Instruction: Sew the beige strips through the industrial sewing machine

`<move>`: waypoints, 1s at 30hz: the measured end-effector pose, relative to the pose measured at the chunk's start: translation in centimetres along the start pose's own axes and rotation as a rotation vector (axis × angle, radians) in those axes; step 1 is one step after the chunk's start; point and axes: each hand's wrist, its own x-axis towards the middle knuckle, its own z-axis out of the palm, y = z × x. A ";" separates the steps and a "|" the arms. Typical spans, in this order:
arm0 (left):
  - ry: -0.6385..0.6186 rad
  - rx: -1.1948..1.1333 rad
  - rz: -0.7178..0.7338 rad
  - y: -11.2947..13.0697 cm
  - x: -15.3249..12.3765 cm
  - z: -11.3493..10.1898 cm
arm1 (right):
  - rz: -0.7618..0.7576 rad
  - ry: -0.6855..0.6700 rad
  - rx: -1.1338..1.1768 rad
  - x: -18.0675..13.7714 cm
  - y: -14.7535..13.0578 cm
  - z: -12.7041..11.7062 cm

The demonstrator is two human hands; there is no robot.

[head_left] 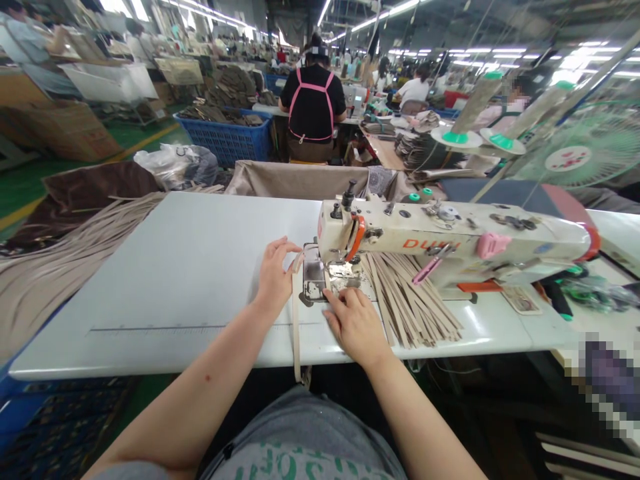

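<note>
The left hand [274,277] lies flat with fingers spread on the surface [190,267], its fingertips touching the upper end of a narrow beige strip [296,320] just left of the sewing machine [450,243]. The right hand [353,323] presses down in front of the machine's metal plate [320,283], fingers loosely extended toward the needle area; neither hand is clamped on anything. The strip runs from the plate toward the person and hangs over the surface's near edge. To feed well, I judge both hands should keep it flat and straight, with fingertips clear of the needle. Under the machine's arm lies a pile of similar strips [410,300]. Behind the machine a co-worker in a black top [313,100] sits facing away.
</note>
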 end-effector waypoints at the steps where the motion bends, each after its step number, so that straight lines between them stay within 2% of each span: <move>1: 0.036 -0.026 0.043 0.6 -0.6 -0.6 | 0.004 -0.004 -0.008 0.1 0.0 0.0; 4: 0.058 -0.035 0.165 1.9 -2.3 -2.1 | 0.026 -0.010 -0.035 0.7 -0.1 0.2; 9: -0.033 0.007 0.293 3.1 -4.7 -3.9 | 0.077 -0.001 -0.061 1.8 -0.3 0.8; 13: -0.122 -0.004 0.342 3.4 -6.3 -4.5 | 0.122 0.016 -0.077 2.6 -0.3 1.4; 21: -0.249 -0.097 0.243 2.9 -7.3 -4.5 | 0.164 0.079 -0.109 3.3 -0.6 2.0; 30: -0.273 -0.211 0.063 2.8 -6.9 -3.3 | 0.103 0.167 -0.095 2.5 -0.7 1.9</move>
